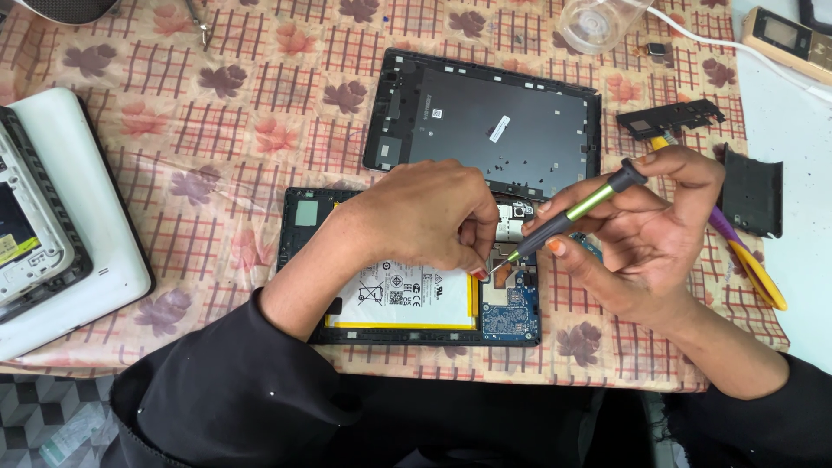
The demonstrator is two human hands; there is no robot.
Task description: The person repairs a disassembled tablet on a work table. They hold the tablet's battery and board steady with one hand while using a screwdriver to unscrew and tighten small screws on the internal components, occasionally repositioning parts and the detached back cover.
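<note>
An opened tablet (416, 299) lies in front of me with its white battery and blue circuit board bare. My left hand (425, 217) rests on its upper part, fingertips pinched down by the board. My right hand (646, 230) grips a small screwdriver (572, 217) with a green and black handle. Its tip touches the board just beside my left fingertips. The tablet's dark back cover (494, 126) lies flat just beyond, inside face up.
A flowered checked cloth (217, 130) covers the table. A white device (61, 225) sits at the left edge. Black plastic parts (752, 191), a purple and yellow tool (754, 269), a clear round container (598, 22) and a small meter (789, 39) lie at the right and back.
</note>
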